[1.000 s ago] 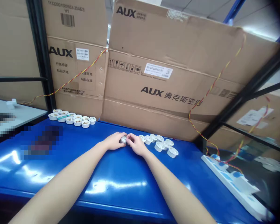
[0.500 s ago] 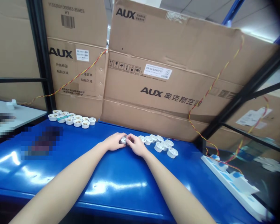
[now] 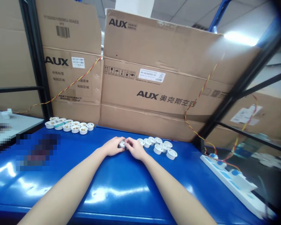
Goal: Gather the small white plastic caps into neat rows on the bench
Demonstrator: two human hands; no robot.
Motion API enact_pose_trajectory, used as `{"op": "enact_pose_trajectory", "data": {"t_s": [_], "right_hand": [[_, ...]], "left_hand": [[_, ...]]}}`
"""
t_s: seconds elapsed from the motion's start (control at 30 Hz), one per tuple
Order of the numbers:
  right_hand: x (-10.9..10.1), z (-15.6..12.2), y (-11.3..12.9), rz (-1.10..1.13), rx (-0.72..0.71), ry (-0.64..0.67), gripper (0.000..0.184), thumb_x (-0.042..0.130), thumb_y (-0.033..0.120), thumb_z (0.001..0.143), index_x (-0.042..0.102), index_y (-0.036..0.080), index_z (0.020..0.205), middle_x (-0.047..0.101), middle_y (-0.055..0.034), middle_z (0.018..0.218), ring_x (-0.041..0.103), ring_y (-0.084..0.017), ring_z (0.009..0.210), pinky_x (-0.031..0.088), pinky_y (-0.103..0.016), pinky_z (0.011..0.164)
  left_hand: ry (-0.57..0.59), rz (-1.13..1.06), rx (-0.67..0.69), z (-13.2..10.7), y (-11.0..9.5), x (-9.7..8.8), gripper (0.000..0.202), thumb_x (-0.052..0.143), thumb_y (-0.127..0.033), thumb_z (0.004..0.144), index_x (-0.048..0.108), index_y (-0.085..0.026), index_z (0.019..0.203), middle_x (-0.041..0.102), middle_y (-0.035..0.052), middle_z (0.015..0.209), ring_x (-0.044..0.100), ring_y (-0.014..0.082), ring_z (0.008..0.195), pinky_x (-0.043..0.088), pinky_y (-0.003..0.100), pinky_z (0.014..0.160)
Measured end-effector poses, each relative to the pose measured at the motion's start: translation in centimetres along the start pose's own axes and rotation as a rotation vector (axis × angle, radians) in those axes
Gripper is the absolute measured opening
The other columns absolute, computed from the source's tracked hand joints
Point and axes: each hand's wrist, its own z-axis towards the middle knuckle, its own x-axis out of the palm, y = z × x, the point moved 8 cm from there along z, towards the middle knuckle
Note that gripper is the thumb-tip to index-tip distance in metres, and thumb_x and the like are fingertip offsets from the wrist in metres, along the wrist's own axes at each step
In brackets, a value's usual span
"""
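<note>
My left hand (image 3: 112,146) is closed around a small round tub (image 3: 122,144) with a white top, low over the blue table. Just to its right, my right hand (image 3: 135,148) has its thumb and fingers bent together in a pinch at the tub's edge. What lies between those fingertips is too small to tell. Beyond my right hand, several white lidded tubs (image 3: 171,153) stand in loose rows. A tight group of white round tubs (image 3: 75,128) sits at the far left, several with brownish bits inside.
The glossy blue table (image 3: 117,181) is backed by large cardboard panels (image 3: 154,78). Along the right edge lies a white power strip (image 3: 234,184) with plugs. A red-yellow twisted wire (image 3: 188,120) hangs there. A black frame post (image 3: 224,100) slants at right.
The view has tilted up and turned slightly right. My hands remain around the same tub; the right fingertips have shifted a little along its edge.
</note>
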Motion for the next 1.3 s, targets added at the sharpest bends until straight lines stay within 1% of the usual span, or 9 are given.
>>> {"op": "enact_pose_trajectory", "data": {"t_s": [0.27,0.47,0.6,0.7,0.77,0.83,1.0,1.1,1.3], "right_hand": [[-0.2,-0.1,0.3,0.018,-0.001,-0.019,0.016,0.045,0.031,0.090,0.053,0.020,0.082,0.060,0.0015,0.069,0.052,-0.013,0.062,0.038,-0.025,0.061],[-1.2,0.0,0.2,0.016,0.020,-0.113,0.017,0.045,0.034,0.089,0.054,0.020,0.085,0.059,0.0012,0.069,0.052,-0.014,0.062,0.040,-0.025,0.060],[-2.4,0.0,0.0,-0.038,0.035,-0.220,0.017,0.046,0.035,0.088,0.055,0.021,0.084,0.058,0.0015,0.067,0.051,-0.014,0.059,0.039,-0.026,0.059],[-3.0,-0.1,-0.2,-0.057,0.049,-0.271,0.017,0.047,0.034,0.087,0.056,0.020,0.082,0.058,0.0012,0.066,0.051,-0.014,0.059,0.038,-0.026,0.059],[-2.8,-0.1,-0.2,-0.058,0.048,-0.246,0.017,0.048,0.033,0.086,0.057,0.020,0.081,0.059,0.0010,0.066,0.051,-0.014,0.059,0.039,-0.026,0.060],[-2.0,0.0,-0.1,-0.067,0.030,-0.162,0.015,0.049,0.031,0.085,0.059,0.020,0.080,0.060,0.0011,0.066,0.052,-0.013,0.059,0.039,-0.025,0.060],[0.3,-0.2,0.1,-0.131,-0.008,0.078,0.012,0.052,0.025,0.082,0.063,0.019,0.079,0.062,0.0008,0.067,0.053,-0.013,0.060,0.038,-0.024,0.058],[0.6,-0.3,0.3,-0.177,-0.032,0.113,0.011,0.053,0.022,0.081,0.064,0.020,0.080,0.064,0.0004,0.068,0.055,-0.013,0.060,0.038,-0.024,0.059],[0.8,-0.6,1.4,-0.234,-0.115,0.168,0.010,0.056,0.022,0.080,0.066,0.021,0.080,0.066,-0.0003,0.073,0.056,-0.014,0.064,0.039,-0.025,0.061]], "left_hand": [[-0.005,-0.021,-0.010,-0.1,-0.2,-0.2,0.044,0.058,-0.033,0.079,0.052,-0.027,0.122,0.061,0.0049,0.120,0.054,0.0252,0.110,0.043,0.034,0.092],[-0.014,-0.005,-0.026,-0.1,-0.1,-0.3,0.045,0.062,-0.030,0.075,0.054,-0.027,0.120,0.065,0.0048,0.109,0.058,0.0255,0.103,0.044,0.034,0.088],[-0.069,-0.060,-0.057,-0.1,0.3,-0.7,0.053,0.067,-0.028,0.071,0.051,-0.027,0.121,0.064,0.0042,0.114,0.059,0.0259,0.105,0.046,0.034,0.087],[-0.156,-0.092,-0.072,-0.1,0.8,-1.5,0.050,0.067,-0.021,0.069,0.052,-0.027,0.117,0.064,0.0024,0.114,0.059,0.0240,0.105,0.046,0.033,0.088],[-0.218,-0.082,-0.087,-0.1,1.0,-2.1,0.044,0.064,-0.016,0.070,0.054,-0.026,0.111,0.065,0.0016,0.111,0.060,0.0228,0.103,0.046,0.032,0.088],[-0.255,-0.066,-0.101,-0.2,1.2,-2.6,0.039,0.060,-0.012,0.071,0.055,-0.026,0.107,0.066,0.0011,0.109,0.060,0.0220,0.102,0.046,0.032,0.087],[-0.250,-0.032,-0.186,-0.2,1.9,-2.7,0.037,0.060,-0.016,0.070,0.055,-0.027,0.106,0.067,0.0014,0.102,0.061,0.0228,0.097,0.046,0.033,0.084],[-0.254,-0.011,-0.217,-0.2,2.2,-2.6,0.036,0.063,-0.021,0.071,0.055,-0.026,0.105,0.066,0.0021,0.101,0.060,0.0237,0.097,0.046,0.033,0.083],[-0.286,0.085,-0.267,-0.4,3.1,-2.9,0.032,0.064,-0.025,0.072,0.058,-0.024,0.104,0.065,0.0050,0.108,0.056,0.0253,0.105,0.043,0.034,0.090]]}}
